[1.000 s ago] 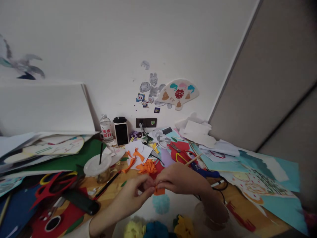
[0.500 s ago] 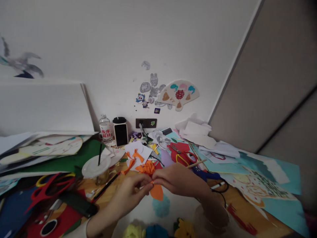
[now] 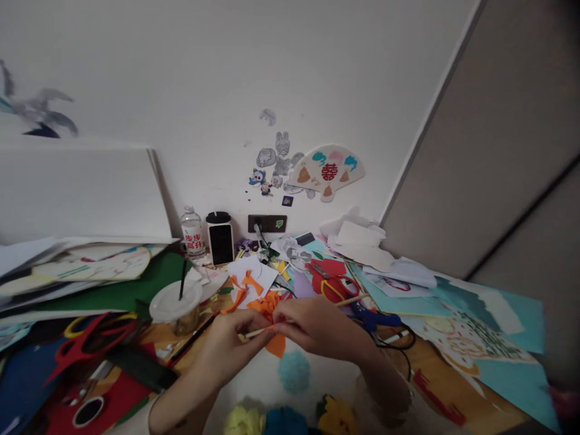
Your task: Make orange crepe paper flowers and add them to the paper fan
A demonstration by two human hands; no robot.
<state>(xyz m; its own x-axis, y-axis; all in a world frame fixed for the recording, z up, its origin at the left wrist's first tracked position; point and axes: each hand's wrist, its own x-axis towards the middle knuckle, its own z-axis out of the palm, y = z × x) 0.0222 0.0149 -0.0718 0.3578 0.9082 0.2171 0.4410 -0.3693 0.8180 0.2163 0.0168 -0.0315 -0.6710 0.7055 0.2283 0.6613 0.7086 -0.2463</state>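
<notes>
My left hand [image 3: 226,341] is closed, pinching the tip of a thin wooden stick [image 3: 255,332] between thumb and fingers. Beside it, my right hand [image 3: 312,326] grips the same stick, whose other end sticks out behind it to the right. An orange paper piece [image 3: 275,346] hangs just under the meeting fingertips. Crumpled orange paper [image 3: 267,302] shows behind the hands; how it joins the stick is hidden by the fingers. Below lies a white surface with a light blue paper flower [image 3: 293,371]. Yellow, blue and orange-yellow paper flowers [image 3: 338,415] line the near edge.
Left of my hands are a lidded cup with a straw [image 3: 174,302], red-handled scissors [image 3: 90,344] and a dark phone-like block [image 3: 142,368]. Behind lie orange scraps [image 3: 249,284] and more scissors [image 3: 335,287]. A blue glue gun [image 3: 374,317] with a cable lies right.
Both hands have shifted slightly, and the stick has slid left so its tip now shows at my left fingers. The orange piece under the fingertips has moved up and left.
</notes>
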